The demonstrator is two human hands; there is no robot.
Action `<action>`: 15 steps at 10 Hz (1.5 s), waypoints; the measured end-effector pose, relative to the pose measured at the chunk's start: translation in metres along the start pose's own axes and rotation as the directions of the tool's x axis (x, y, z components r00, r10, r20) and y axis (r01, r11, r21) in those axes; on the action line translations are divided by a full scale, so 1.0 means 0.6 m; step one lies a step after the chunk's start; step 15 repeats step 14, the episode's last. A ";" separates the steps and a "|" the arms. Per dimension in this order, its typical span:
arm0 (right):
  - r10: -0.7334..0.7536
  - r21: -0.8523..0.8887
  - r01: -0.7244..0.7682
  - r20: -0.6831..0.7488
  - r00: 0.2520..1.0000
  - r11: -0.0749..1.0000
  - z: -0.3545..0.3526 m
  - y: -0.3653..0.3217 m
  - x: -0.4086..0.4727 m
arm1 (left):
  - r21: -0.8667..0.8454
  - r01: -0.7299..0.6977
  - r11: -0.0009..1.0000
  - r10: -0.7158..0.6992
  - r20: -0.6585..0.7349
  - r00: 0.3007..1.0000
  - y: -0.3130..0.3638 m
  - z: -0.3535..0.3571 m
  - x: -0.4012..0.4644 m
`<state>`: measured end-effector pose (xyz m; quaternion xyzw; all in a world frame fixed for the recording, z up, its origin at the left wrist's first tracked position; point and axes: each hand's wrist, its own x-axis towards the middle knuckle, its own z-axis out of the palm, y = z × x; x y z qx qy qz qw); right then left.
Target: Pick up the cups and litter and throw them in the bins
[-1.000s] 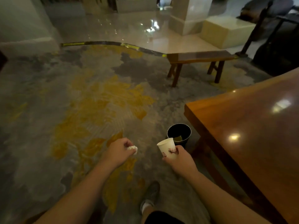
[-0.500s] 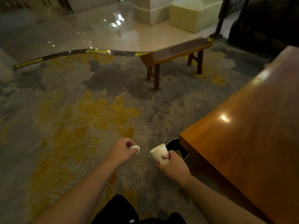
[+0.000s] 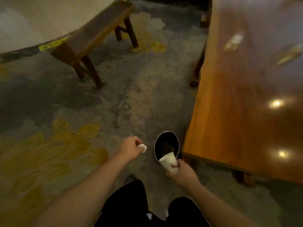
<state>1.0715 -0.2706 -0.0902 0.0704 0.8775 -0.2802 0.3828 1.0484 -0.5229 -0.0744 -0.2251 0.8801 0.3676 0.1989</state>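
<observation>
A small black bin (image 3: 165,136) stands on the carpet beside the corner of the wooden table, with something dark lying inside it. My right hand (image 3: 182,173) grips a white paper cup (image 3: 169,162) with a red print; the cup tilts with its mouth over the bin's near rim. My left hand (image 3: 130,147) is closed on a crumpled white tissue (image 3: 143,147), held just left of the bin and above the carpet.
A large polished wooden table (image 3: 246,95) fills the right side, its corner next to the bin. A low wooden bench (image 3: 91,35) stands on the grey and yellow carpet (image 3: 65,145) at upper left. My dark trouser legs (image 3: 129,205) show at the bottom.
The view has swung down and closer to the bin. My right hand has brought the cup over the bin's rim, and my left hand with the tissue has come near it.
</observation>
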 end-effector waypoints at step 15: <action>0.034 0.543 0.138 -0.294 0.955 0.828 -0.086 -0.081 -0.154 | 0.061 -0.572 0.818 0.552 0.198 0.810 0.180 -0.024 0.174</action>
